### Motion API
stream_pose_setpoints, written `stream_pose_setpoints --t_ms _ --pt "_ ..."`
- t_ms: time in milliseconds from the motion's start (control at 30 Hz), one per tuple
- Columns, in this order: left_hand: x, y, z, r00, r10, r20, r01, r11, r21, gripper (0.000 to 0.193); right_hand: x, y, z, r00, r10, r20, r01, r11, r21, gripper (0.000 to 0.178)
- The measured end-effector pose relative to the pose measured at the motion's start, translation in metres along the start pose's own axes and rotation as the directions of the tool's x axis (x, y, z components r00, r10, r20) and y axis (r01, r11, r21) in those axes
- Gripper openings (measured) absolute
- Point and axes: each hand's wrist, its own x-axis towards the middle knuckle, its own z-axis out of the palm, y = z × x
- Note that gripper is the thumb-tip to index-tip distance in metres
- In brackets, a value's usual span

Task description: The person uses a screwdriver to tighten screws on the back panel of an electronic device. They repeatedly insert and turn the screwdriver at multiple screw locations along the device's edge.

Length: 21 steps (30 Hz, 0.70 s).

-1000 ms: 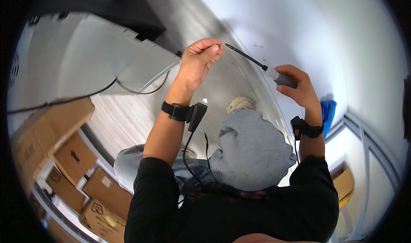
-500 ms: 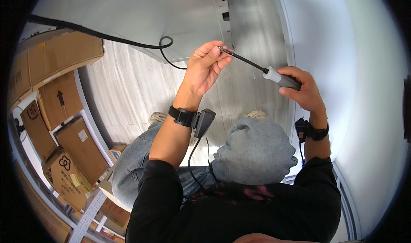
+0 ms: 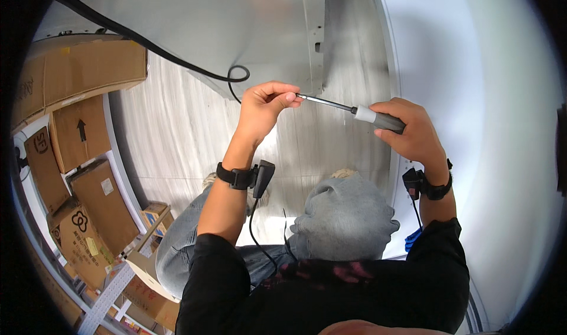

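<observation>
My right hand [image 3: 409,128] is wrapped round the grey handle of a screwdriver [image 3: 331,103], its shaft pointing left and slightly up. At the far end, my left hand [image 3: 263,108] pinches thumb and forefinger together by the screwdriver's tip. Whatever small piece lies between those fingertips is too small and too covered to make out. Both hands are held in the air above the floor, just this side of a large grey metal panel [image 3: 266,34].
A black cable [image 3: 153,54] loops across the panel. Cardboard boxes [image 3: 106,205] fill a shelf on the left, with another large box [image 3: 88,75] above them. A white wall [image 3: 437,69] closes the right side. My bent knees are below my hands.
Both hands and the screwdriver have come lower in view, the left hand also leftward. The screwdriver lies flatter. My left fingers have closed more tightly at its tip.
</observation>
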Motion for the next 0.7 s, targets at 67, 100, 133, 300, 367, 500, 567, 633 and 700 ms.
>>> stream_pose_setpoints --t_ms 67,100,133,300,367,500,567,633,700 --pt "0.002 0.01 0.0 1.0 0.019 -0.005 -0.019 0.998 0.064 0.01 0.0 -0.011 -0.007 0.997 -0.059 -0.04 0.055 0.994 -0.097 0.034" --pt "-0.001 0.017 0.002 1.0 0.016 -0.004 -0.016 0.999 0.044 0.01 -0.003 -0.018 -0.009 0.995 -0.087 -0.057 0.078 0.986 -0.148 0.034" --pt "-0.004 0.025 0.004 1.0 0.012 -0.003 -0.012 1.0 0.023 0.01 -0.007 -0.025 -0.011 0.989 -0.102 -0.106 0.09 0.989 -0.114 0.033" --pt "-0.007 0.048 0.005 0.999 0.025 0.044 -0.027 0.998 0.064 0.01 -0.009 -0.045 -0.029 0.997 -0.02 -0.071 0.016 0.999 -0.052 0.03" --pt "-0.01 0.059 0.009 0.996 -0.002 0.09 0.007 0.999 -0.053 0.01 -0.017 -0.053 -0.037 0.998 0.028 -0.049 -0.029 1.0 -0.01 0.029" --pt "0.001 0.078 0.022 0.991 -0.062 0.123 0.075 0.992 -0.102 0.012 -0.02 -0.075 -0.049 0.991 0.115 -0.071 -0.116 0.993 -0.021 0.03" --pt "0.006 0.079 0.029 0.981 -0.103 0.163 0.136 0.97 -0.204 0.013 -0.027 -0.082 -0.051 0.983 0.147 -0.112 -0.147 0.989 0.008 0.03" --pt "0.01 0.089 0.029 0.97 -0.144 0.195 0.196 0.94 -0.28 0.013 -0.029 -0.093 -0.05 0.976 0.166 -0.139 -0.163 0.986 0.029 0.03" --pt "0.015 0.096 0.027 0.958 -0.152 0.241 0.232 0.908 -0.349 0.013 -0.028 -0.104 -0.051 0.97 0.175 -0.167 -0.172 0.985 0.032 0.03"
